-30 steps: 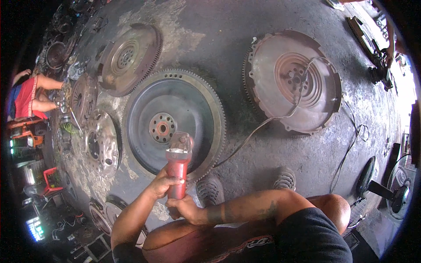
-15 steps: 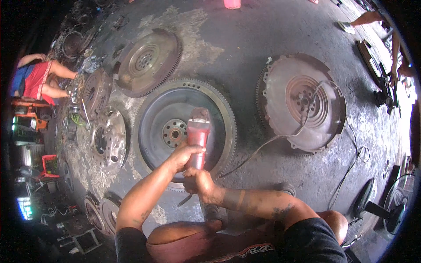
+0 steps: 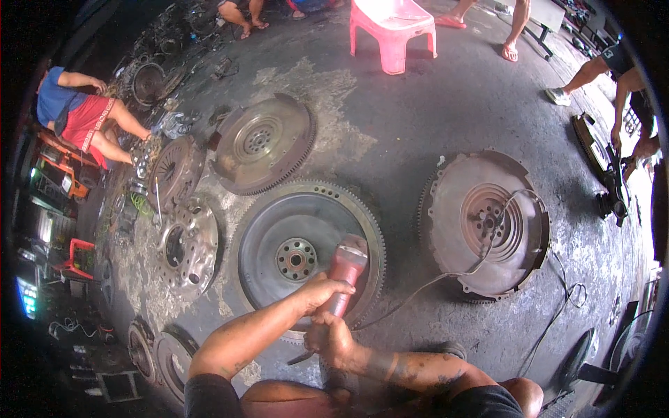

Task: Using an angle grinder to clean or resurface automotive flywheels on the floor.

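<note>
Gripping the red angle grinder [image 3: 343, 273] with both hands, the person holds its head over the near right face of the large dark flywheel [image 3: 306, 252] lying flat on the concrete floor [image 3: 390, 125]. The left hand [image 3: 322, 292] is wrapped over the top of the body, fingers closed round it; the right hand [image 3: 329, 339] is clamped on the rear of the tool just below, nearer the body. Both forearms come in from the near edge and meet at the tool, elbows bent.

The power cord [image 3: 481, 258] runs right from the grinder, across the rusty clutch housing [image 3: 484, 233] and down to the floor; it could snag on that rim and jerk the tool. I judge that the disc could also catch on the ring teeth at the flywheel's edge and kick back toward the knees, which are close. Another flywheel [image 3: 263, 143] lies farther off to the left.
</note>
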Tool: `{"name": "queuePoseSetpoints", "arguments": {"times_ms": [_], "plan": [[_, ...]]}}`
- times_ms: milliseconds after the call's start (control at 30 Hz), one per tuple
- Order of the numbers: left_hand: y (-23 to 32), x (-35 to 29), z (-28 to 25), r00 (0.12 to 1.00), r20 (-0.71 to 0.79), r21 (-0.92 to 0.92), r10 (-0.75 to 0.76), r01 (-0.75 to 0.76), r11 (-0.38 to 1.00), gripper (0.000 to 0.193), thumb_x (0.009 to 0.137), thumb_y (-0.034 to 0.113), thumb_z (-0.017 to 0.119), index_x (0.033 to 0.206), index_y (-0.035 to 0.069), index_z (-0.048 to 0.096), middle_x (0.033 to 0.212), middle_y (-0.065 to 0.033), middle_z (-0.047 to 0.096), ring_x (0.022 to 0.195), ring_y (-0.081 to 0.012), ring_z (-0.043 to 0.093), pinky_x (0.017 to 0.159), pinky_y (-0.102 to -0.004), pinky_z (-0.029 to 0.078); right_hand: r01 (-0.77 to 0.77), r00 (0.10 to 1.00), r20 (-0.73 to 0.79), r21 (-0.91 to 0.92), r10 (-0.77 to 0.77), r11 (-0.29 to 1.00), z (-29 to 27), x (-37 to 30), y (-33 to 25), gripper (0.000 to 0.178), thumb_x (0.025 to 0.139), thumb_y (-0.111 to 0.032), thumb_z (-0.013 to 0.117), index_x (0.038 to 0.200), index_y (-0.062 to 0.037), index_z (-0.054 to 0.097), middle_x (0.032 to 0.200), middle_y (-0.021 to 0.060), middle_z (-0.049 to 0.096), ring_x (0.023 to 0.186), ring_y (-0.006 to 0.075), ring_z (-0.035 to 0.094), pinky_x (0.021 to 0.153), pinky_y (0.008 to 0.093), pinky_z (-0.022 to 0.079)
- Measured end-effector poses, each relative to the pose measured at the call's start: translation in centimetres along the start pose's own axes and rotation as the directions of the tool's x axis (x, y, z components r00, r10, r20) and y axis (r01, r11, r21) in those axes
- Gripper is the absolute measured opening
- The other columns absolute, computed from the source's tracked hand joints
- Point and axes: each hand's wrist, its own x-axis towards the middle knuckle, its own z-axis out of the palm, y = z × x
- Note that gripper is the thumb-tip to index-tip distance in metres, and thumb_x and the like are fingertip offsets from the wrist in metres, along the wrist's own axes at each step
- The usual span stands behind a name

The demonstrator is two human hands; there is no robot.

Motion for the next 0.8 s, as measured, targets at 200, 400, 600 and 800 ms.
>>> {"name": "queuePoseSetpoints", "arguments": {"times_ms": [200, 400, 600, 800], "plan": [[4.4, -0.8, -0.5, 0.979, -0.191, 0.017, 0.078, -0.076, 0.997, 0.041, 0.075, 0.019, 0.074, 0.108, 0.002, 0.058, 0.088, -0.0105, 0.064, 0.075, -0.0213, 0.064, 0.066, -0.0370, 0.054, 0.021, 1.000, 0.021, -0.177, -0.017, 0.984, 1.2, 1.4, -4.1, 0.022, 0.077, -0.028, 0.059, 0.080, -0.0075, 0.051, 0.063, 0.0093, 0.050, 0.050, 0.0218, 0.046, 0.053, 0.0349, 0.040], [5.3, -0.6, -1.1, 0.993, -0.083, 0.107, 0.082, -0.073, 0.992, 0.047, 0.072, 0.026, 0.076, 0.109, 0.001, 0.060, 0.089, -0.0094, 0.063, 0.078, -0.0207, 0.062, 0.067, -0.0349, 0.051, 0.073, 0.997, 0.003, -0.087, -0.073, 0.994, 2.3, 2.6, -2.9, 0.030, 0.076, -0.033, 0.056, 0.086, -0.0055, 0.051, 0.066, 0.0105, 0.052, 0.053, 0.0214, 0.045, 0.058, 0.0358, 0.040], [3.4, 0.8, -0.2, 1.000, 0.025, 0.243, 0.004, -0.010, 0.970, 0.062, 0.068, 0.031, 0.078, 0.113, -0.006, 0.059, 0.100, -0.0168, 0.063, 0.087, -0.0240, 0.063, 0.074, -0.0368, 0.051, 0.085, 0.996, 0.000, 0.041, -0.085, 0.996, 1.5, 0.9, -1.7, 0.026, 0.077, -0.033, 0.054, 0.069, -0.0081, 0.052, 0.062, 0.0104, 0.051, 0.053, 0.0224, 0.045, 0.057, 0.0356, 0.039], [5.6, 1.6, -1.3, 0.986, -0.113, 0.186, 0.120, -0.098, 0.978, 0.049, 0.070, 0.035, 0.076, 0.105, 0.003, 0.064, 0.087, -0.0096, 0.064, 0.076, -0.0209, 0.064, 0.057, -0.0343, 0.053, 0.117, 0.992, 0.062, -0.116, -0.110, 0.986, 2.1, 3.0, -4.5, 0.027, 0.078, -0.033, 0.056, 0.069, -0.0082, 0.052, 0.061, 0.0094, 0.051, 0.053, 0.0225, 0.046, 0.054, 0.0353, 0.039]]}}
